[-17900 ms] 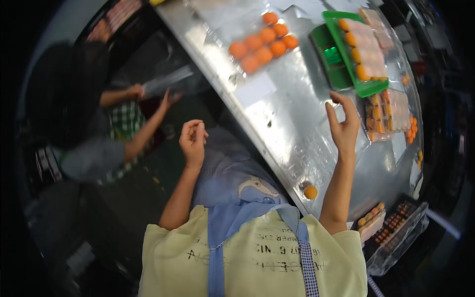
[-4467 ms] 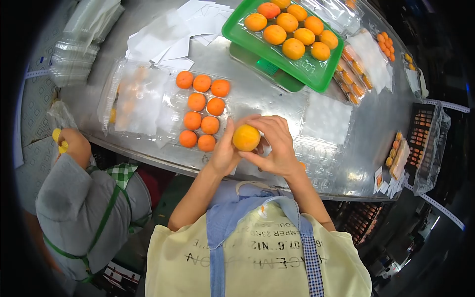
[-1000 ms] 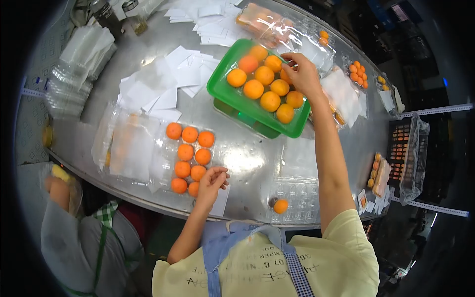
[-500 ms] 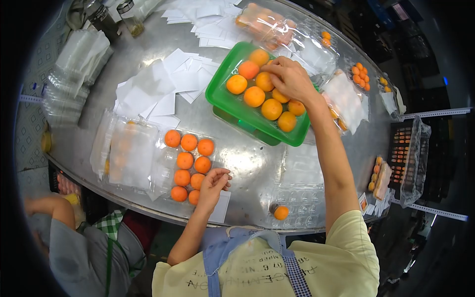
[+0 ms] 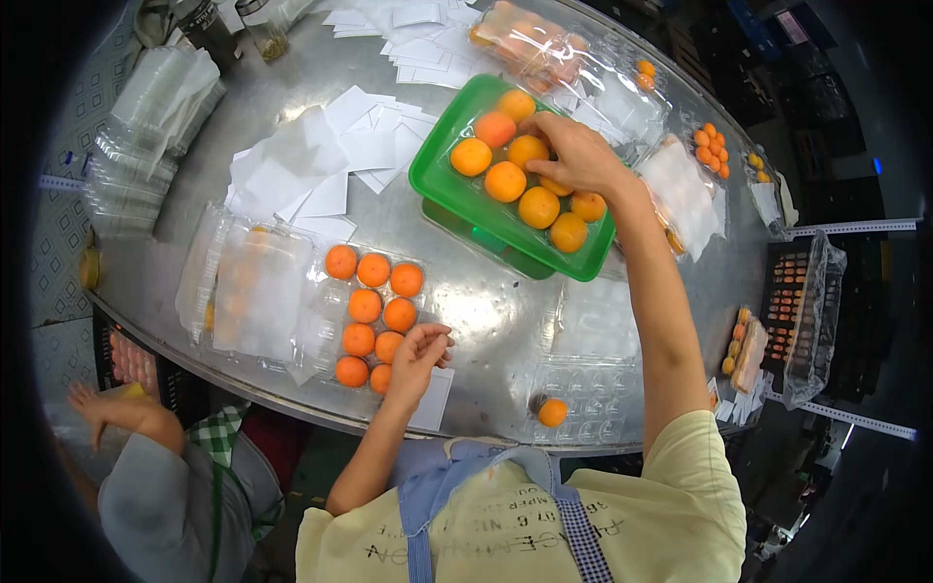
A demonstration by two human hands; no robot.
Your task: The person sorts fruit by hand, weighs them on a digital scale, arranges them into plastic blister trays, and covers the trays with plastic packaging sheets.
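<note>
My right hand reaches into a green tray that holds several oranges. Its fingers and thumb close around an orange near the tray's middle. Other oranges, such as one by the front edge, lie around it, some partly hidden by the hand. My left hand hovers beside a clear plastic punnet filled with rows of oranges. Its fingers are loosely curled and apart, with nothing visible in them. The hand partly covers the oranges nearest me.
White paper sheets lie across the metal table. A clear moulded tray with one orange is front right. Stacked empty punnets stand at left. A co-worker's arm shows lower left; packed fruit sits at the back.
My right hand has come slightly lower, and its fingers now curl round an orange in the green tray. My left hand has barely moved. The co-worker's hand has come further into view.
</note>
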